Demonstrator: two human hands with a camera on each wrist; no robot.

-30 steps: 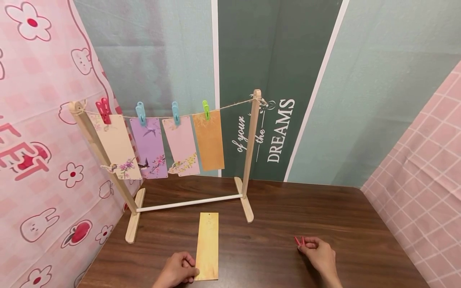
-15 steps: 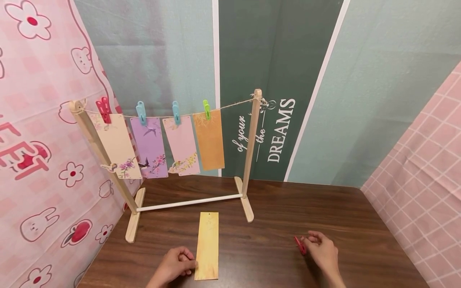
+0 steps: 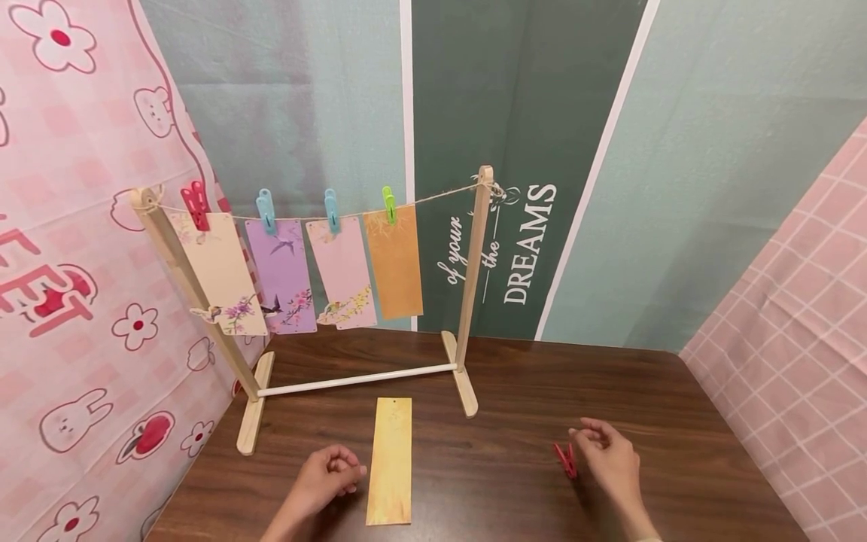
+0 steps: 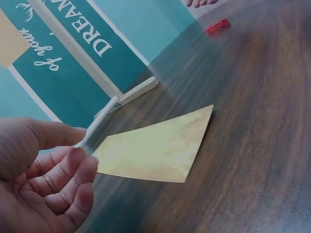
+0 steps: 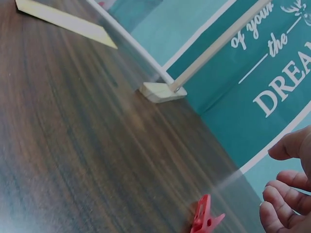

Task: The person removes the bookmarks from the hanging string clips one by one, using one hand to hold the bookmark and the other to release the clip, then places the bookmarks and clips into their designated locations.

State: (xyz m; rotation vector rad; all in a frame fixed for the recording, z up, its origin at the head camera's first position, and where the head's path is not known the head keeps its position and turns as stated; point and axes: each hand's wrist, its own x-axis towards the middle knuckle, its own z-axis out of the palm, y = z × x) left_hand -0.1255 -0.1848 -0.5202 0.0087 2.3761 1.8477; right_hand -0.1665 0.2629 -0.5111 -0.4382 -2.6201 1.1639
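A yellowish bookmark-like card (image 3: 390, 461) with a small hole near its far end lies flat on the table. My left hand (image 3: 330, 476) hovers just left of it, fingers loosely curled and holding nothing; the left wrist view shows thumb and fingertips apart beside the card (image 4: 150, 148). Over on the right, a red clothespin (image 3: 565, 461) rests on the table. My right hand (image 3: 609, 455) is just right of the clothespin, fingers loosely bent and nothing between them. In the right wrist view the clothespin (image 5: 206, 217) sits apart from the fingertips.
A wooden stand (image 3: 467, 278) with a string stands behind the card. Cream (image 3: 220, 275), purple (image 3: 283, 275), pink (image 3: 342, 271) and orange (image 3: 394, 263) cards hang from it by red, blue and green clothespins. Patterned cloths surround the dark wooden table (image 3: 515, 421).
My right hand has let go of the red clothespin and moved slightly up and right. My left hand has let go of the yellowish card's edge and drawn back to the left.
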